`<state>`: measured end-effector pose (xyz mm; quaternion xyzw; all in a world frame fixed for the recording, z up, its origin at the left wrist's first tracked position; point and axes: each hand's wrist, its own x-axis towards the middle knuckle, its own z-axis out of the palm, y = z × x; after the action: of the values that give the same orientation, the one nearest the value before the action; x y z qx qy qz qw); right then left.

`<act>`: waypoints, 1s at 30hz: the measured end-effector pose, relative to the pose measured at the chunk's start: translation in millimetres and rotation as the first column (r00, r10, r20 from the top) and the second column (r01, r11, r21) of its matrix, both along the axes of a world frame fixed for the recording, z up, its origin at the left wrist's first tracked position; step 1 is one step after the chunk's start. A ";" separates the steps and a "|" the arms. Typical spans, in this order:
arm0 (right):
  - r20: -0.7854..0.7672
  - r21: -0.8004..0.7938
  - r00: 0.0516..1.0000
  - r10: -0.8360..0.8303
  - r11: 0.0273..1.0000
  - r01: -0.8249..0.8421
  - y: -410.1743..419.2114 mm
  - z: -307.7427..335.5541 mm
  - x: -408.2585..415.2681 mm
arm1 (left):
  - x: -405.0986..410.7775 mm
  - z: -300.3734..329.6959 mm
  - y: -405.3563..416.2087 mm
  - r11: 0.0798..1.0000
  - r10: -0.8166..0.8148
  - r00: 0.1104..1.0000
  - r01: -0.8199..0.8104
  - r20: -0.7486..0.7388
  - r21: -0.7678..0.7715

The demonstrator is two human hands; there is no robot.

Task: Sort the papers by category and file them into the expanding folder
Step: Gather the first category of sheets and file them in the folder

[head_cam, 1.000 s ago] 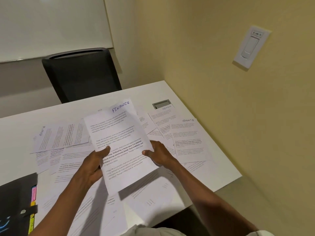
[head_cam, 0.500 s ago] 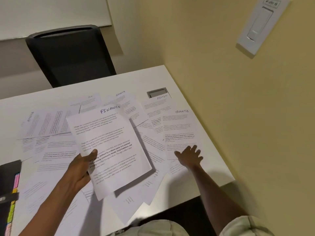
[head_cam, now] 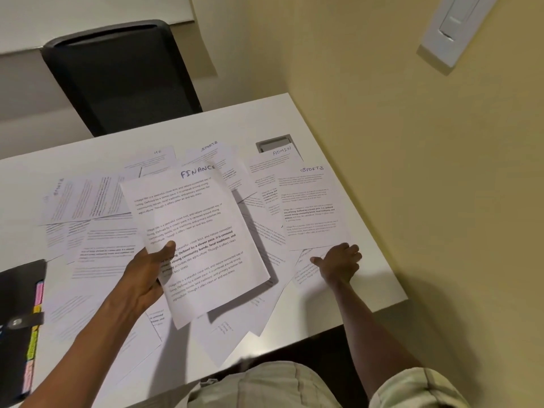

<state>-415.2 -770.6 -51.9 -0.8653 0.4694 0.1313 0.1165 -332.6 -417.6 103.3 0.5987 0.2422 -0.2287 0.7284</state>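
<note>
My left hand (head_cam: 147, 278) holds a printed sheet headed FINANCE (head_cam: 197, 240) above the table, thumb on top and fingers underneath. My right hand (head_cam: 338, 265) rests on the papers near the table's right edge. Its fingertips touch the lower edge of a sheet headed SPORTS (head_cam: 312, 207), and it grips nothing that I can see. Several more printed sheets lie scattered and overlapping over the white table (head_cam: 379, 284), among them one headed ADMIN (head_cam: 281, 153) and another SPORTS sheet (head_cam: 210, 148). The black expanding folder (head_cam: 17, 304), with coloured tabs, lies at the left edge, partly cut off.
A black office chair (head_cam: 123, 75) stands behind the table's far edge. A yellow wall with a white switch plate (head_cam: 453, 28) runs close along the right side. A grey cable hatch (head_cam: 275, 142) is set into the tabletop near the ADMIN sheet.
My right hand let go of the FINANCE sheet and moved right onto the papers below the SPORTS sheet. My left hand alone now holds the FINANCE sheet. The view tilted down.
</note>
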 end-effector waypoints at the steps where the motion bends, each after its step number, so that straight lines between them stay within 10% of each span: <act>1: -0.010 0.006 1.000 0.001 1.000 -0.001 -0.9 3.7 0.7 | -1.0 0.2 -1.0 1.000 0.000 1.000 0.000 0.000 -0.009; 6: 0.078 0.237 0.994 -0.078 0.970 0.058 -21.5 12.5 7.2 | -2.0 3.9 1.2 0.999 -0.003 1.000 0.003 0.006 -0.032; 11: 0.168 0.727 0.949 -0.267 0.684 0.063 -39.0 58.0 9.3 | -1.6 7.3 11.5 0.999 0.027 0.999 -0.026 0.025 -0.036; 21: 0.168 0.498 0.935 0.311 0.792 -0.353 -82.5 270.8 -18.6 | 3.4 5.8 16.6 0.999 0.028 0.999 -0.027 0.026 -0.032; 26: 0.482 0.670 0.844 0.234 0.523 -0.528 -77.8 340.2 -50.3 | 8.0 9.5 10.4 0.999 0.039 0.998 -0.038 0.045 -0.028; 30: 0.444 0.702 0.880 0.168 0.546 -0.458 -77.3 304.5 -30.7 | 10.2 11.1 12.7 0.998 0.058 0.998 -0.056 0.040 -0.033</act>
<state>-445.9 -847.9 252.6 -0.8027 0.1716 0.1992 0.5353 -322.4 -405.0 114.3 0.5844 0.2407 -0.1994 0.7488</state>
